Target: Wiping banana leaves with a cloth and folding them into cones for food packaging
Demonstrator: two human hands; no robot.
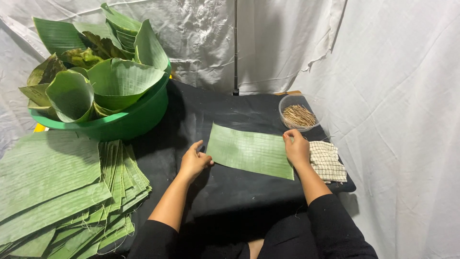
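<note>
While both hands rest on it, one cut piece of banana leaf (249,152) lies flat on the black cloth (230,192) that covers the counter, right in front of the person. The left hand (194,160) is at the leaf's left edge, fingers loosely curled and thumb out, touching the edge but not gripping it. The right hand (297,148) sits on the leaf's right end, and its fingertips seem to pinch the top corner (I cannot tell if that corner is lifted off the cloth).

A green tub (120,122) stands at the back left, full of leaves rolled into cones (115,81). In front of it, on the left, lies a big stack of flat leaf pieces (62,192). At the back right is a small clear bowl of thin sticks (298,114), and a checked cloth (328,160) lies just beside the right hand.

To handle this leaf well, I think soft hands matter most. Leaf like this tears easily along its lines, so any bending should be slow and round, not a sharp fold. Holding both ends evenly should keep it from sliding on the cloth. The sticks are close to the right hand, which looks handy.
</note>
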